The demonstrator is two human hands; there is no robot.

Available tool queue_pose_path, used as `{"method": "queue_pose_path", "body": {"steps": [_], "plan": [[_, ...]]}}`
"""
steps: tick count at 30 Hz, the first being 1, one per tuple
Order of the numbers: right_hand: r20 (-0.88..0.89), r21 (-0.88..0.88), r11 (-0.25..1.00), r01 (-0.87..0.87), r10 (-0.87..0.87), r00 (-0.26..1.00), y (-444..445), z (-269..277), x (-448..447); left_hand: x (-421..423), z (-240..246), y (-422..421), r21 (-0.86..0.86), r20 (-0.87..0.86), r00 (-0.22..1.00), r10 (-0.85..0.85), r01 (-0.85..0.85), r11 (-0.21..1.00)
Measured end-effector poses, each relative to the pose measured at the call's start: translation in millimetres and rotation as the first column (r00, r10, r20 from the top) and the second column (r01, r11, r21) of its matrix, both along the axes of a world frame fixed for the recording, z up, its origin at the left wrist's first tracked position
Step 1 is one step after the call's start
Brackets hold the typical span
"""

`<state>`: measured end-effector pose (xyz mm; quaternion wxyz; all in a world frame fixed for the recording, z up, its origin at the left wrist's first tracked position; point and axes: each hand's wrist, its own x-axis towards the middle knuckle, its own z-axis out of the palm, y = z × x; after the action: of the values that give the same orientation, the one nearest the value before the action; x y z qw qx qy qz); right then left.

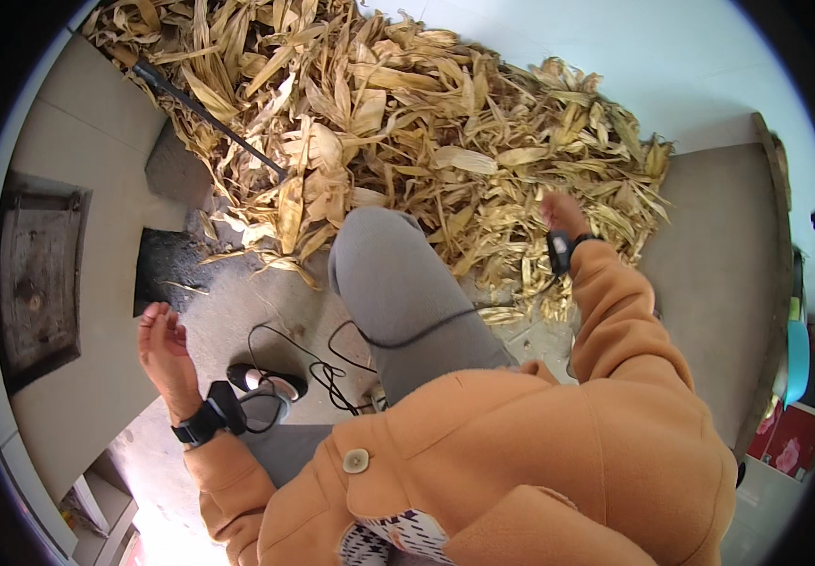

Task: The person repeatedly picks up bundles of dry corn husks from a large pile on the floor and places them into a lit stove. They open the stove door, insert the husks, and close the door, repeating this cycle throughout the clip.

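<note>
A large heap of dry corn husks (393,106) lies on the floor before me. My right hand (561,214) reaches to the heap's right side, its fingers bent against the husks; whether it grips any is hidden. On the other side my left hand (165,350) is raised with nothing in it, the fingers loosely bent and slightly apart. It is close to a dark, sooty opening (166,272) low in a beige tiled structure (106,141). A long dark metal rod (209,117) with a wooden handle rests slantwise on the heap's left part.
A dark framed panel (39,279) is set into the tiled structure. Black cables (333,375) trail over the concrete floor (237,283) by my shoe (266,382) and cross my leg. A low grey wall (708,283) rises at the right. A turquoise item (796,364) is beyond it.
</note>
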<state>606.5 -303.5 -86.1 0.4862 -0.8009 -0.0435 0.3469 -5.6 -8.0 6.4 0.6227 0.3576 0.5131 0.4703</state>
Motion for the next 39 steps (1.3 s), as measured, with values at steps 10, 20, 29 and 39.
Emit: {"method": "queue_pose_path", "body": {"steps": [10,20,29,39], "plan": [[-0.165,-0.172,0.841,-0.513,0.489,0.856,237.7,-85.4,-118.3,35.3,2.1,13.6,-0.121,-0.081,0.997,-0.015,0.006,0.993],[-0.236,0.023,0.994,-0.105,0.107,0.966,348.9,-167.3,-216.0,25.6,7.1,14.2,-0.189,-0.096,0.995,0.031,-0.049,0.981],[-0.259,0.162,0.986,-0.025,0.067,0.964,322.1,-103.2,-179.1,25.6,19.2,8.0,-0.165,-0.059,0.998,-0.016,0.007,0.986],[0.222,0.372,0.682,-0.63,0.594,0.773,285.4,88.6,-144.3,59.9,28.0,9.7,0.127,-0.385,0.897,-0.218,0.285,0.95]]}}
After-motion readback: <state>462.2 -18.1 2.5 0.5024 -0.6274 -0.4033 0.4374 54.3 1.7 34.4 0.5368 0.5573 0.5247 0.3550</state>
